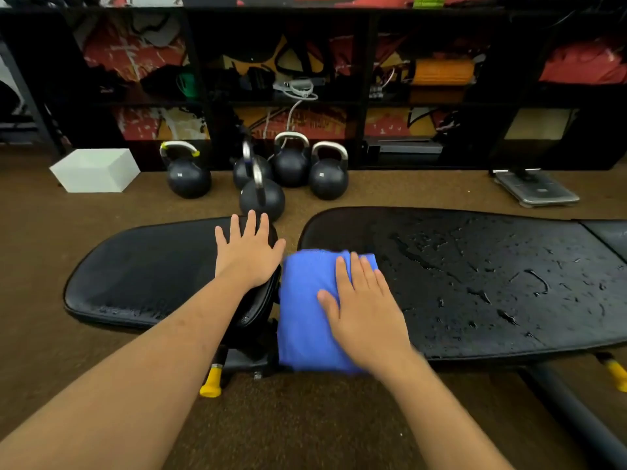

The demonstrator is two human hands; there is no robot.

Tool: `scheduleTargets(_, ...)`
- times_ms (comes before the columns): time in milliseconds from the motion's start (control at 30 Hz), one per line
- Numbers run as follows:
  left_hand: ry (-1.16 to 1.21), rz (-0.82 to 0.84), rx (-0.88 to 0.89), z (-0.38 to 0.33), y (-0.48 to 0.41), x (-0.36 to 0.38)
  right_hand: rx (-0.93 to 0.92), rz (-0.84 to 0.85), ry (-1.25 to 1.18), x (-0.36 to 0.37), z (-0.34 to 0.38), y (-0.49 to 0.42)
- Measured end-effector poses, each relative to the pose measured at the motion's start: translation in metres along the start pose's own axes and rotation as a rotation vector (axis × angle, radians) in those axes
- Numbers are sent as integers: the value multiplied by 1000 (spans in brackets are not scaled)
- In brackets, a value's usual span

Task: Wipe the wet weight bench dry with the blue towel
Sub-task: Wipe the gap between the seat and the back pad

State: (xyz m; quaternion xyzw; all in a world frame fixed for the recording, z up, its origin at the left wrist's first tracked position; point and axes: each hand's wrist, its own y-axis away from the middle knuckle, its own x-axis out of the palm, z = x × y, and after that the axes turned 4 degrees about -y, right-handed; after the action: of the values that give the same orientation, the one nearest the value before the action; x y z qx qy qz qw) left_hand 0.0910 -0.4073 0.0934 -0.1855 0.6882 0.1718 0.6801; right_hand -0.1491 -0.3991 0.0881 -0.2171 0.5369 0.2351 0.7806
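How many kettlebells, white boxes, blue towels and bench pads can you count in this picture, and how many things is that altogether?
Kettlebells: 5
White box: 1
Blue towel: 1
Bench pads: 2
Total: 9

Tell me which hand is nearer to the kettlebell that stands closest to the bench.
Left. The left hand lies flat on the seat pad, fingertips just short of that kettlebell. The right hand presses the blue towel, farther off to the right.
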Motion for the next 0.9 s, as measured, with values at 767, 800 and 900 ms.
scheduleTargets(767,-20,17,5,-2,0,-2,-36,68,91,-18,-17,33)
scheduleTargets(800,-22,12,4,-2,0,-2,-35,73,108,-19,-17,34)
scheduleTargets(900,-26,5,4,-2,1,-2,-28,64,115,-15,-24,-7)
